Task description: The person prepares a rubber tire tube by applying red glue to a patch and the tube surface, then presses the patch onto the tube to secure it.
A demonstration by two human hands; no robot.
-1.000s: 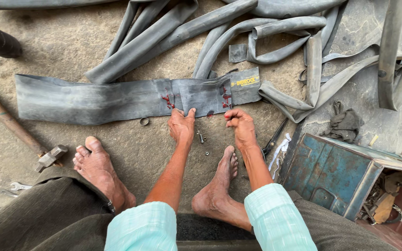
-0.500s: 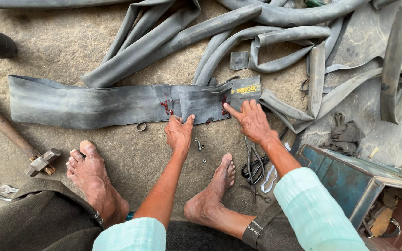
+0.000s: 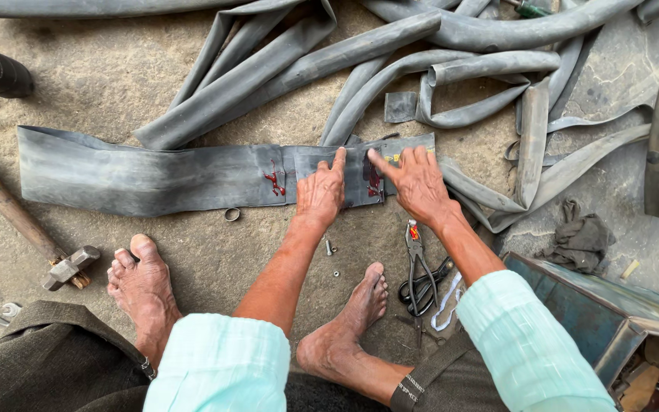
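A flat grey rubber inner tube strip (image 3: 139,179) lies across the ground with red marks (image 3: 274,181) on it. My left hand (image 3: 322,191) rests palm down on the strip, fingers together, pressing on a darker rubber patch (image 3: 356,179). My right hand (image 3: 415,181) lies flat on the strip's right end, fingers spread, touching the same patch beside another red mark (image 3: 374,183). Neither hand grips anything. My bare feet (image 3: 140,282) (image 3: 352,317) are planted just below the strip.
Several loose inner tubes (image 3: 421,46) are heaped behind. Pliers (image 3: 415,259) and scissors (image 3: 421,286) lie by my right foot. A hammer (image 3: 24,225) lies at left, a blue metal box (image 3: 596,313) at right, a dark rag (image 3: 580,240) beside it, a small ring (image 3: 231,214) below the strip.
Both hands have moved up onto the strip: the left from its lower edge onto the patch, the right from the yellow-labelled end to flat beside the left.
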